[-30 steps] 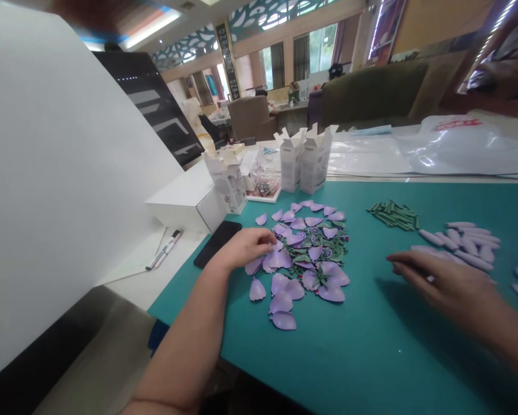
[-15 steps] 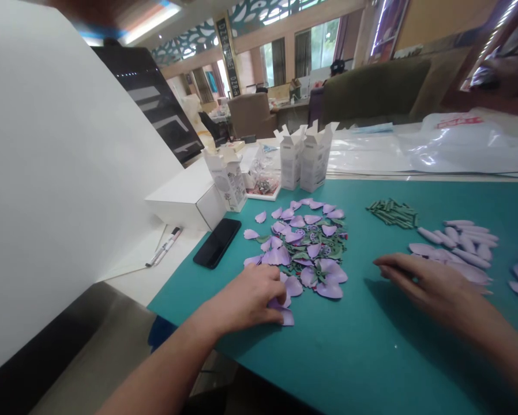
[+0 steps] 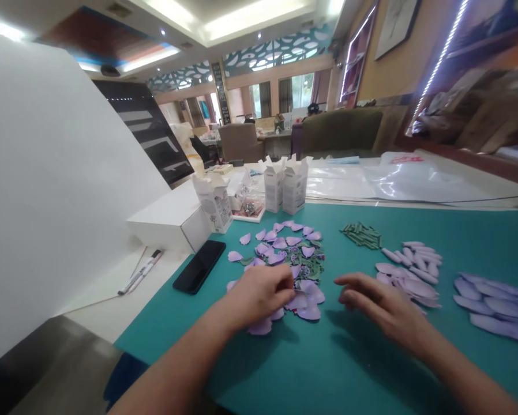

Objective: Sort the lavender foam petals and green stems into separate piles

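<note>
Currently left hand (image 3: 259,297) curled on lilac petal heap (image 3: 285,245), fingertips among petals, hold unclear; right hand (image 3: 382,305) open, empty, between heap and stacked petals (image 3: 408,282).

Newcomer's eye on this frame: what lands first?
The heap of lilac petals on the teal mat stands out most, with the left hand at its near edge. To its right, the open right hand hovers near stacked paler petals, beyond which lies a bundle of green sticks.
</note>
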Tool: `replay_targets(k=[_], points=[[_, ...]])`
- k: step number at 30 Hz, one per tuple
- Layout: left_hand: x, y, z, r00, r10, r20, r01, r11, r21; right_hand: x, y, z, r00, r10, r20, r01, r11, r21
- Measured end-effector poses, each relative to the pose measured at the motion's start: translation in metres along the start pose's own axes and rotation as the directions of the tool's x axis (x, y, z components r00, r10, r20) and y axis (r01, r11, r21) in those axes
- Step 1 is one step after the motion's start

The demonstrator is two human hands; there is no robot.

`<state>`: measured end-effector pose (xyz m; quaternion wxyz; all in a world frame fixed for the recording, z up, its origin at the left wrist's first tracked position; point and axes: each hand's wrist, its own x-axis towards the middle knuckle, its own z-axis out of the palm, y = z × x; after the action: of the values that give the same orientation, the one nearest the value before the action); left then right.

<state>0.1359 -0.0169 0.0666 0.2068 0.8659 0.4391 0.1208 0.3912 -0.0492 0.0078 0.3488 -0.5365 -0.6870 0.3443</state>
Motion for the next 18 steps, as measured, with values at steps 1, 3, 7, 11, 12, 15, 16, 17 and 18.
replay_targets(k=[1,3,7,11,12,15,16,17,18], points=[[0.007,0.007,0.004,1.000,0.028,0.000,-0.028,1.000,0.011,-0.002,-0.005,0.003,0.999,0.002,0.037,-0.005,0.996,0.088],[0.019,0.020,0.013,0.996,0.085,-0.003,-0.084,0.996,0.042,-0.004,-0.013,0.009,0.997,-0.016,0.074,0.000,0.977,0.213],[0.038,0.033,0.023,0.985,0.172,0.012,-0.172,0.985,0.000,-0.001,-0.015,0.003,0.999,-0.024,0.045,0.012,0.968,0.249],[0.055,0.020,0.007,0.985,0.173,-0.010,-0.173,0.979,-0.103,0.003,0.010,-0.039,0.968,0.038,-0.248,-0.018,0.996,0.082],[0.060,0.013,0.001,0.988,0.148,-0.042,-0.151,0.983,-0.100,0.002,0.019,-0.054,0.928,0.048,-0.370,-0.044,0.999,0.019],[0.071,-0.016,-0.014,0.989,0.043,-0.144,-0.056,0.995,-0.088,-0.008,0.049,-0.098,0.702,0.078,-0.708,-0.251,0.957,-0.144],[0.074,-0.028,-0.018,0.985,0.006,-0.171,-0.022,0.996,-0.092,-0.013,0.057,-0.110,0.629,0.120,-0.768,-0.371,0.915,-0.161],[0.076,-0.039,-0.020,0.980,-0.032,-0.198,0.012,0.995,-0.100,-0.017,0.064,-0.120,0.575,0.162,-0.802,-0.482,0.859,-0.172],[0.077,-0.050,-0.022,0.974,-0.066,-0.218,0.043,0.993,-0.109,-0.021,0.070,-0.128,0.541,0.199,-0.817,-0.575,0.797,-0.186]])
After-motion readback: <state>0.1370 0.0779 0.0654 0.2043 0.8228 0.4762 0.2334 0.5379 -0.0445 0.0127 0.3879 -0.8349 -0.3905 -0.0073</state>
